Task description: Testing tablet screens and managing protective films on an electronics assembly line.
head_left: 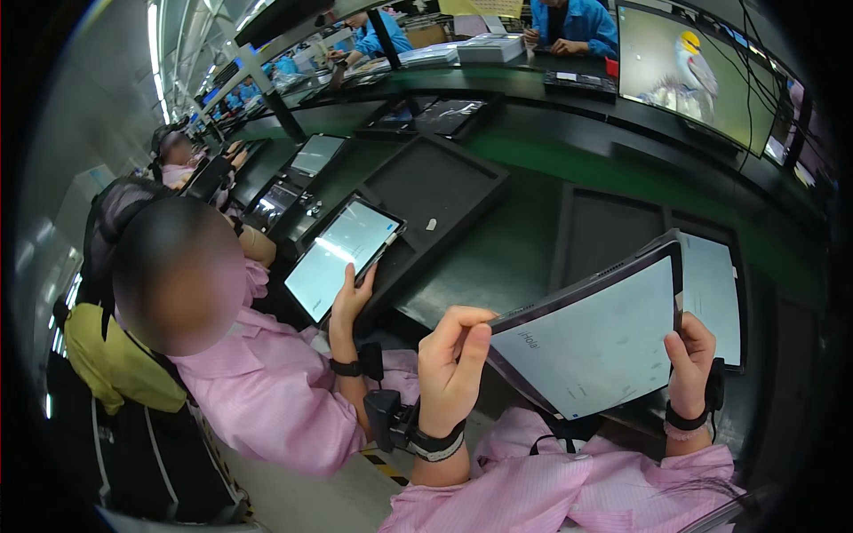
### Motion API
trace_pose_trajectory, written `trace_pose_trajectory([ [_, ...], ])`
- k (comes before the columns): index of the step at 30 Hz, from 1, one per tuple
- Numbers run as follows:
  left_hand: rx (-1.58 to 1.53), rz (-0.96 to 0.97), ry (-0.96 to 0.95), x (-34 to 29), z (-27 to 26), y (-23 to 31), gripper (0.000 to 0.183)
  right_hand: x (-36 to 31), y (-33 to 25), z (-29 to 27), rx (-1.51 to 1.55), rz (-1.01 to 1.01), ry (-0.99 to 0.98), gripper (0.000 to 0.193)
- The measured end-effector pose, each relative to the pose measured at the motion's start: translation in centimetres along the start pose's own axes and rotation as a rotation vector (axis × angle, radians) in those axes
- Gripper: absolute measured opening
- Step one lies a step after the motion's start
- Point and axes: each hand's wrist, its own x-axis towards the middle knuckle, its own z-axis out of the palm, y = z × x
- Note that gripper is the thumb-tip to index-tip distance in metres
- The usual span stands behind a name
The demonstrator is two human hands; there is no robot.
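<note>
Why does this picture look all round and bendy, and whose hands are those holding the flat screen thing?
The picture comes from a wide camera worn on a person's head, looking down, so straight edges bend near the rim. The two hands at the bottom belong to that person. The left hand and the right hand hold a tablet by its edges, tilted up off the green workbench. On the bench lie black trays; one at the right holds another tablet. To the left, a co-worker in pink holds a second lit tablet. A big monitor stands at the back.

Tablet [597,342] dark grey w/ pale film; sleeves [551,493] pink; bench [524,240] green.
</note>
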Motion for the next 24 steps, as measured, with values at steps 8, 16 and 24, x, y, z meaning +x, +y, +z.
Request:
trace_pose_trajectory([
  [8,-0.210,-0.096,0.051,-1.7,-0.5,0.9,0.021,0.0,0.0,0.4,0.070,0.024,0.010,0.014],
  [16,-0.159,0.004,0.032,-1.6,-0.9,0.4,0.017,0.4,0.1,0.5,0.043,0.033,0.026,0.014],
  [24,-0.174,0.077,-0.016,-0.8,0.5,0.9,0.018,0.7,1.3,-0.4,0.129,0.060,0.035,0.017],
])
